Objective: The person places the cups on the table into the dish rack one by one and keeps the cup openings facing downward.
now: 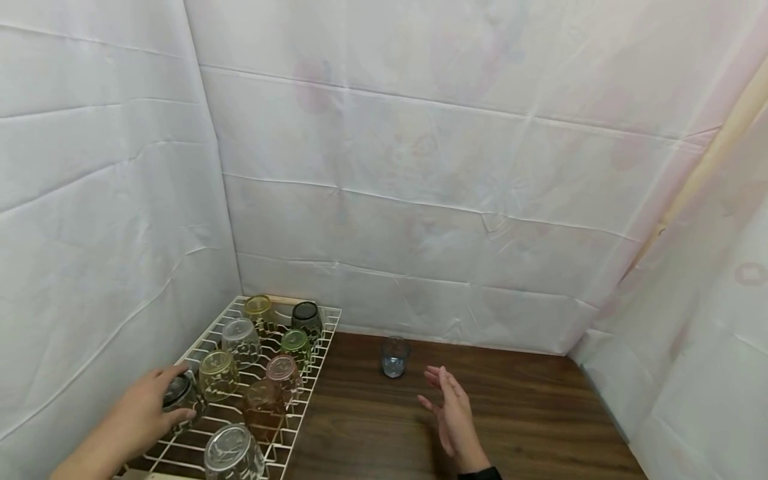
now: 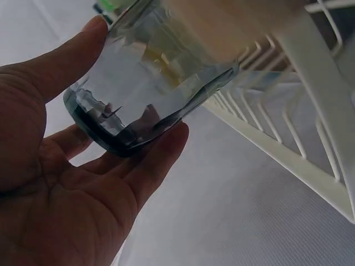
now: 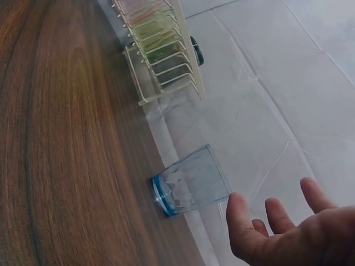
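Observation:
My left hand [image 1: 144,407] grips a dark-tinted glass [image 1: 179,393], standing upside down at the left side of a white wire rack [image 1: 319,373]. In the left wrist view the thumb and fingers curl round the glass [image 2: 133,83] near its dark base. Over the table, my right hand [image 1: 453,413] holds nothing; its fingers are relaxed and a little bent. Nearest to it is a clear blue glass [image 1: 393,365], upright on the table. In the right wrist view the fingertips overlap the rim side of that glass [image 3: 191,180].
More upside-down glasses share the rack: clear ones [image 1: 231,447], a brown one [image 1: 264,403], a pink one [image 1: 282,369], a green one [image 1: 295,342], yellow ones and another dark one [image 1: 306,312]. The rack stands left on the brown wooden table [image 1: 360,427]. White cloth [image 1: 390,233] hangs round it.

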A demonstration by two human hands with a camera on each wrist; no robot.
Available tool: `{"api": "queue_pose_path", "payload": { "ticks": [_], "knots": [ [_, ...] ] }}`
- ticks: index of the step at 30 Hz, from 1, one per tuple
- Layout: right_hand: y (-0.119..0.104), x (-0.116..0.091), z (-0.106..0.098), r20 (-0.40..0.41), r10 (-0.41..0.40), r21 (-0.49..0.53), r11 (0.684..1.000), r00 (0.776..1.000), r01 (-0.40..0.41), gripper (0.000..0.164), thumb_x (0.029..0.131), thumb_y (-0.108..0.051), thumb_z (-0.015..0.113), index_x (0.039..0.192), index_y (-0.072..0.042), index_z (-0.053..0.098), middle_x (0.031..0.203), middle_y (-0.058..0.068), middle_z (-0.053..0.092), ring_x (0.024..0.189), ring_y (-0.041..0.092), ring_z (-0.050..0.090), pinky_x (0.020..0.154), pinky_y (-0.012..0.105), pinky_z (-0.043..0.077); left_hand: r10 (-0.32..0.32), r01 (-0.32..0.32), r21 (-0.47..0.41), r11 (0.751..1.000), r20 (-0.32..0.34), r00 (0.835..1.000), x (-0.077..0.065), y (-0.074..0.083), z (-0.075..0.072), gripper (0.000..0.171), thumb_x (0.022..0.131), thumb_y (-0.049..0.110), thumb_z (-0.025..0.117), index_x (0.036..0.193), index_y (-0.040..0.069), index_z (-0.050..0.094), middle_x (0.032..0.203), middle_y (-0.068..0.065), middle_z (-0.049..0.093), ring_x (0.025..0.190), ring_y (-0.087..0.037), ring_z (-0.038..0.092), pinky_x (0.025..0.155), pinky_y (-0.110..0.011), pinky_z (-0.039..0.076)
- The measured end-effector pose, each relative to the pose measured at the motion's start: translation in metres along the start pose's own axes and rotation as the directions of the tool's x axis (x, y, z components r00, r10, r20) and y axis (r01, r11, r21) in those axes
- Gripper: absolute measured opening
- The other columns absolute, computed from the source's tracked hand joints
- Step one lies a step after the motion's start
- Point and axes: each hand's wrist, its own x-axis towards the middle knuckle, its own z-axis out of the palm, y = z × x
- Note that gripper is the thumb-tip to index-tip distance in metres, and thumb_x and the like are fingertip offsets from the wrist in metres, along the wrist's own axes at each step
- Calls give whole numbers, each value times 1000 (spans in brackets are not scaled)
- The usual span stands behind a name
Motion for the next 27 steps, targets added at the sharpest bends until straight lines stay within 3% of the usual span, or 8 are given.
{"api": "queue_pose_path", "payload": {
  "ticks": [3,6,11,16,27],
  "knots": [
    [0,-1,-2,3,-9,13,1000,1000,9,63,114,-53,42,144,0,57,136,-1,60,140,25,47,109,49,56,20,-21,20,1000,34,999,3,-4,3,88,69,26,98,137,-13,57,109,-32,67,93,-49,69,79,-67,57],
    [0,-1,-3,6,-18,14,1000,1000,18,62,114,-53,40,142,-1,58,136,-1,60,138,23,48,110,50,55,25,-27,33,999,78,997,7,-4,7,84,69,27,97,134,-11,59,109,-30,68,95,-47,70,81,-66,58],
    [-1,-1,-3,8,-22,23,999,1000,22,60,114,-52,41,140,-1,60,139,1,61,138,23,48,110,50,55,19,-30,83,996,130,991,9,-3,13,64,70,28,98,117,4,63,102,-17,69,91,-35,70,74,-57,59],
    [-2,-2,-2,3,-16,30,999,1000,16,60,114,-53,42,138,-2,62,140,4,60,138,23,47,110,50,56,19,-34,126,992,120,993,8,-4,19,59,69,26,98,113,9,62,98,-12,66,87,-34,70,68,-54,57],
    [-4,-3,-2,17,-12,19,1000,1000,12,66,114,-54,41,142,3,57,149,13,52,142,28,43,113,54,54,28,-39,141,989,74,997,8,-10,33,63,69,24,99,117,2,64,98,-15,65,85,-37,70,68,-55,57]
  ]
}}
